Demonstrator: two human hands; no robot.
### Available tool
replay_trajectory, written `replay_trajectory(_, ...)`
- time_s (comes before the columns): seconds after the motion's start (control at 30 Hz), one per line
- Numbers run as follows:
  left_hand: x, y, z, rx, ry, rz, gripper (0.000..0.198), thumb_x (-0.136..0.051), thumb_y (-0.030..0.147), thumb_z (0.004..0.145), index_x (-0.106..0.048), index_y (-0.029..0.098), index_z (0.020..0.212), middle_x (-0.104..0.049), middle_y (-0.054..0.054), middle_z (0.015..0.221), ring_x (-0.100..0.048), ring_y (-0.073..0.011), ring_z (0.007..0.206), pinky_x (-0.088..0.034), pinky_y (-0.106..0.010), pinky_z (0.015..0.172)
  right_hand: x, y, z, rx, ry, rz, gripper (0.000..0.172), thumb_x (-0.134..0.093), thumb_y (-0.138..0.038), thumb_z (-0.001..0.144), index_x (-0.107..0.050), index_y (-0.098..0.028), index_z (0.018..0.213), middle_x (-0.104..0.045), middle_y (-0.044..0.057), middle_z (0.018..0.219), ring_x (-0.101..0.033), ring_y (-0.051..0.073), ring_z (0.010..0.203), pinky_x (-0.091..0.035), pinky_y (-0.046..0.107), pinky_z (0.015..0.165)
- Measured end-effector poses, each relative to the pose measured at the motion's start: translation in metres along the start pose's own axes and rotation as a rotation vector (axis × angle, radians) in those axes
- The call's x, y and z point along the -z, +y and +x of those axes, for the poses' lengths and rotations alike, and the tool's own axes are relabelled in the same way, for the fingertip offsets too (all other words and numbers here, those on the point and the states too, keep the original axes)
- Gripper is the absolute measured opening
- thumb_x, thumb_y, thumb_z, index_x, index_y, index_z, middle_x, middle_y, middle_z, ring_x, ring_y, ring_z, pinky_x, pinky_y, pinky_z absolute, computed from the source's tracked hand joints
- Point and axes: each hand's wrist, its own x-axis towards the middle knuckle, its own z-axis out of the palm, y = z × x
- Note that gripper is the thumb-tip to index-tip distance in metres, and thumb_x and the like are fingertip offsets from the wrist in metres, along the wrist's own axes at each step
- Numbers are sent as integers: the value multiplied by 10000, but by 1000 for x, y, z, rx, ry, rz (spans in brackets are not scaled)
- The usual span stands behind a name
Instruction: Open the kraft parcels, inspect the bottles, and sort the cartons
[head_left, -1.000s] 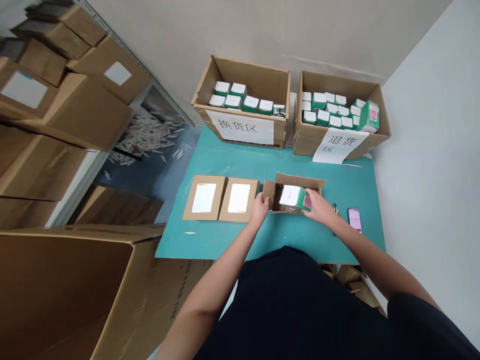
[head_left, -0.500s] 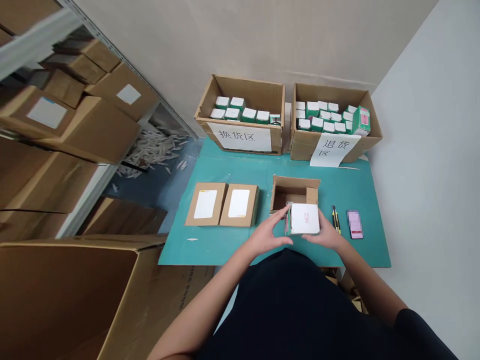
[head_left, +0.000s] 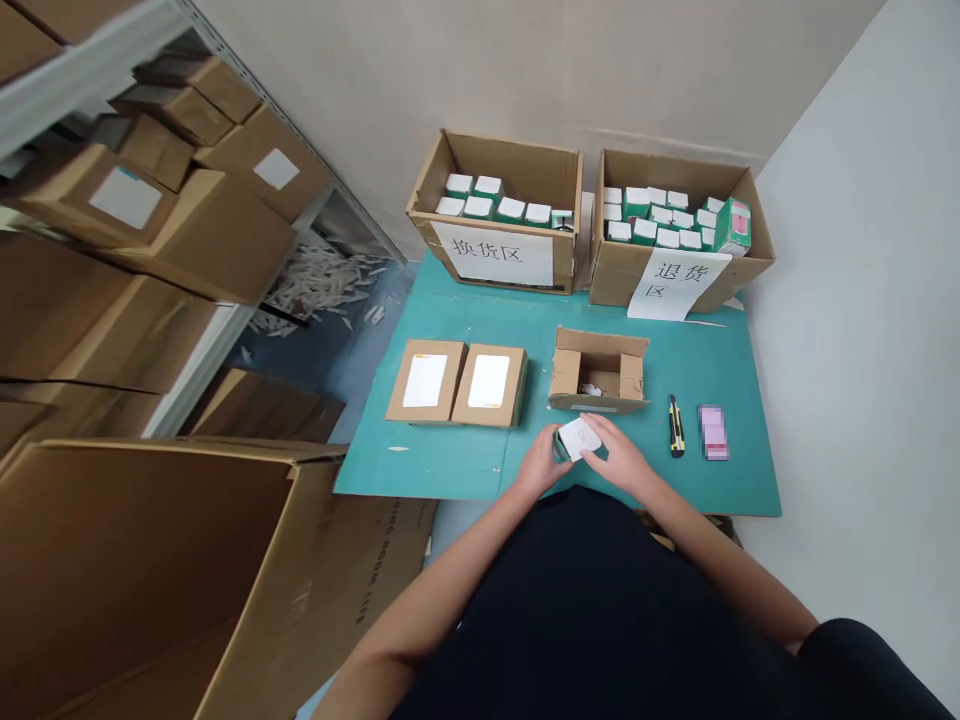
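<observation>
Near the front edge of the green table, a small white and green box is held up, tilted. My left hand grips its left side. My right hand has its fingers on the right and upper side of the same box. Just beyond the hands stands an open cardboard carton, flaps up, with some whitish material inside. To the right of my right hand lie a yellow and black box cutter and a phone with a pink screen.
Two closed, labelled cardboard boxes sit on the left of the green table. At the back stand two large cartons of white and green boxes, with paper signs. Shelving with cartons and a big open carton are on the left.
The white and green box has moved left and nearer to me, and it is turned and tilted. Both hands moved with it, away from the open carton. The view has shifted slightly.
</observation>
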Motion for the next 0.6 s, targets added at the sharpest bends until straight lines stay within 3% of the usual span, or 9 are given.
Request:
replay_trajectory(0.07,-12,-14,1,8,55,22,625,-768,188,700,-503,197,1266,-631,-127,1253,-627,-313,1191,-518,-478,1010,-12,-7,10,-27,-15,-203,628,-579,-242,913,-461,-241,1530,-471,137,1551,-479,301,1400,-407,494,1173)
replay_trajectory(0.2,-28,-37,2,15,153,27,569,-722,182,742,-497,198,1264,-628,-118,1208,-624,-298,1164,-514,-477,1008,-36,-17,30,-61,-98,-491,597,-548,-184,914,-475,-184,1506,-450,175,1544,-526,309,1328,-486,463,1087)
replay_trajectory(0.37,-36,-58,0,47,232,5,551,-698,210,785,-483,175,1292,-611,-143,1213,-614,-313,1179,-514,-497,1007,-47,-31,46,-80,-145,-637,550,-557,-228,933,-475,-194,1476,-440,172,1528,-547,303,1267,-553,422,973)
replay_trajectory(0.6,-38,-71,-17,22,250,-10,755,-719,201,760,-395,171,1442,-552,-188,1379,-568,-334,1283,-488,-520,1067,-60,-62,55,-78,-241,-826,476,-589,-213,925,-518,-146,1391,-530,213,1389,-634,289,1111,-576,375,867)
